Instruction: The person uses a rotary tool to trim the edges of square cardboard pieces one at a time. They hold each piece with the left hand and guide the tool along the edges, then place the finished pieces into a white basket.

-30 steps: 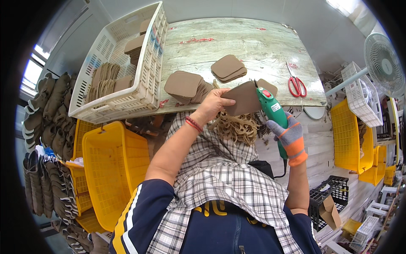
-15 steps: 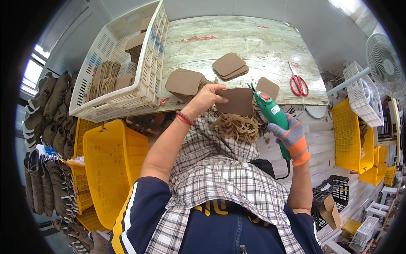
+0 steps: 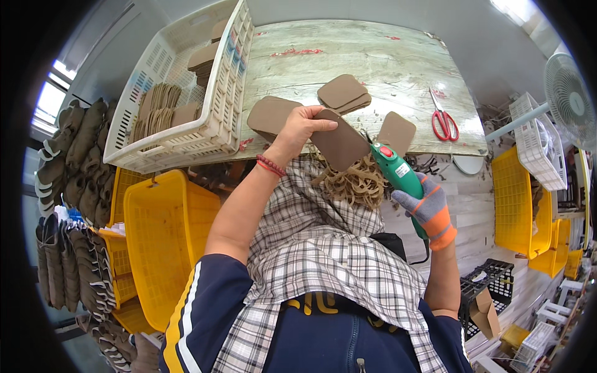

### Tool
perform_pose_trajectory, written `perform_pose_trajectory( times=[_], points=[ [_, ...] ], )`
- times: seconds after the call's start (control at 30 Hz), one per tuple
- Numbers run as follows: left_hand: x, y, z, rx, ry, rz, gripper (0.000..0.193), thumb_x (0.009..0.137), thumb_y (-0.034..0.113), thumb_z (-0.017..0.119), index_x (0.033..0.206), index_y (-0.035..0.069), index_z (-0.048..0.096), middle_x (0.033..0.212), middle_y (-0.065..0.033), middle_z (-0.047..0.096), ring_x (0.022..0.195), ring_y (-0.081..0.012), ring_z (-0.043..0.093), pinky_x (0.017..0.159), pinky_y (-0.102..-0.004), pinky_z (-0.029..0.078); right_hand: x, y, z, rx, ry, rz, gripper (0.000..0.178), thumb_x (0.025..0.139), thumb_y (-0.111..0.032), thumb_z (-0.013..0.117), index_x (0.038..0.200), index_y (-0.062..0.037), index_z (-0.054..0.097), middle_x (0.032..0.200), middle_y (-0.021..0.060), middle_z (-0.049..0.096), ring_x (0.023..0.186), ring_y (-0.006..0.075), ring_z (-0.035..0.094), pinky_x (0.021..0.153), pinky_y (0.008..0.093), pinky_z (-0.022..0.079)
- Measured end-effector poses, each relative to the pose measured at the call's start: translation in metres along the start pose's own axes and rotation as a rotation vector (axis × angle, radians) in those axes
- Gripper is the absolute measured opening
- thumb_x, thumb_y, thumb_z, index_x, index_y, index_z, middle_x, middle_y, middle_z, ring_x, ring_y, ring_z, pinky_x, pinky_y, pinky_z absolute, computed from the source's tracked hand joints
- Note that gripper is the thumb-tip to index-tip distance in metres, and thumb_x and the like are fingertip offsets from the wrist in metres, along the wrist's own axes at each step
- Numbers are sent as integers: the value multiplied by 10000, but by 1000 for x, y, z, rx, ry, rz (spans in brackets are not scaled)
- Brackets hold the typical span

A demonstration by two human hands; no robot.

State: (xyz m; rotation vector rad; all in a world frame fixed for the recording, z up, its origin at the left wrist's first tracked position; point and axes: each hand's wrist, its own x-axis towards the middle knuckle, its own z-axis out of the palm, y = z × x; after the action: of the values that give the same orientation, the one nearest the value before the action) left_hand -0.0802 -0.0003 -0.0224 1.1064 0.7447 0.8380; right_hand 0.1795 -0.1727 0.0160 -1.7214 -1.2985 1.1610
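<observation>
My left hand (image 3: 299, 128) grips a brown rounded-rectangle leather-like piece (image 3: 341, 145) by its upper left edge, held just over the table's near edge. My right hand (image 3: 428, 208), in a grey and orange glove, holds a green electric cutter (image 3: 398, 175) whose tip touches the piece's right edge. A heap of curly brown trimmings (image 3: 354, 184) lies on the checked cloth over my lap, directly below the piece.
More brown pieces lie on the worn table (image 3: 373, 56): one (image 3: 268, 115) by my left hand, a stack (image 3: 344, 93) behind, one (image 3: 397, 131) to the right. Red scissors (image 3: 442, 118) lie far right. A white crate (image 3: 180, 112) of pieces stands left; yellow baskets (image 3: 163, 242) sit below.
My left hand has turned the brown piece and lifted it slightly toward the table. The cutter has stayed at the piece's right edge. The trimmings heap has grown a little.
</observation>
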Motion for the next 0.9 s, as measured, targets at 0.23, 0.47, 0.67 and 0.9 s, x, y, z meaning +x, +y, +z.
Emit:
perform_pose_trajectory(
  times=[0.23,0.47,0.67,0.9],
  points=[
    [2,2,3,91,-34,-34,195,769,16,697,960,-11,678,872,-46,692,757,-93,637,724,-235,509,1,9,6,-15,-19,-39,562,739,-292,800,1138,27,566,769,32,627,581,54,530,507,219,444],
    [2,1,12,128,-95,-90,231,758,-3,702,987,-2,676,893,-51,696,764,-97,642,731,-240,515,4,0,14,-9,-17,-30,570,737,-288,801,1143,32,562,772,44,634,586,61,542,518,226,455],
    [5,-2,14,149,-214,-142,211,745,-19,703,954,-6,679,882,-42,694,758,-89,636,728,-236,513,10,0,14,24,-36,-43,566,738,-281,800,1145,32,562,758,47,633,583,62,545,517,226,456],
    [1,5,18,319,-273,-198,192,743,-5,706,934,-3,679,867,-28,687,770,-86,626,724,-234,508,20,-13,21,-5,-51,-130,505,742,-267,795,1101,20,586,757,43,635,612,64,563,538,224,465]
  ],
)
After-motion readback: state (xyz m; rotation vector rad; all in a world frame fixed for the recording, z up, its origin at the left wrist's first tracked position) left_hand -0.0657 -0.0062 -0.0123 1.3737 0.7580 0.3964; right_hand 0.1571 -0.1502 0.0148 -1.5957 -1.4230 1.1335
